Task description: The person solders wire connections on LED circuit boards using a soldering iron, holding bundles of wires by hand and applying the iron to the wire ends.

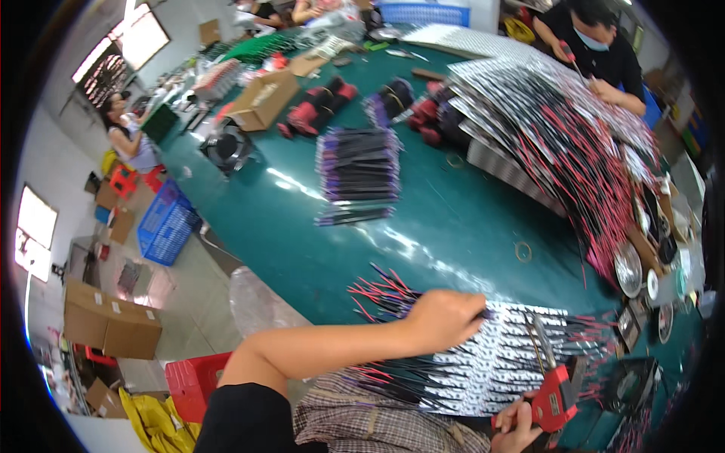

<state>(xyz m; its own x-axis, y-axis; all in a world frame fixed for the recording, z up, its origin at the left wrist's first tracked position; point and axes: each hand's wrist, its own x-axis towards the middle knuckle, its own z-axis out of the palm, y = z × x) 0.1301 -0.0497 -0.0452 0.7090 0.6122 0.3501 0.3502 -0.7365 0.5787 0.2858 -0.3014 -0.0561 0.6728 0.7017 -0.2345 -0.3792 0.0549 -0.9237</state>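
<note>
A blue plastic basket [168,226] stands on the tiled floor [192,302], with a brown carton [109,325] nearer the left edge and a red plastic stool [198,381] beside a yellow bag [152,421] below. Across the green bench [257,215], a cardboard box [266,98] sits near a round black device [226,149]; beyond, a masked person [596,45] wears dark clothing.

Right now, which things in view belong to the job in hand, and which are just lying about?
In use, it seems:
red gun-shaped tool, at right hand
white panel, at left hand

Likely lying about:
open cardboard box
blue basket
</note>
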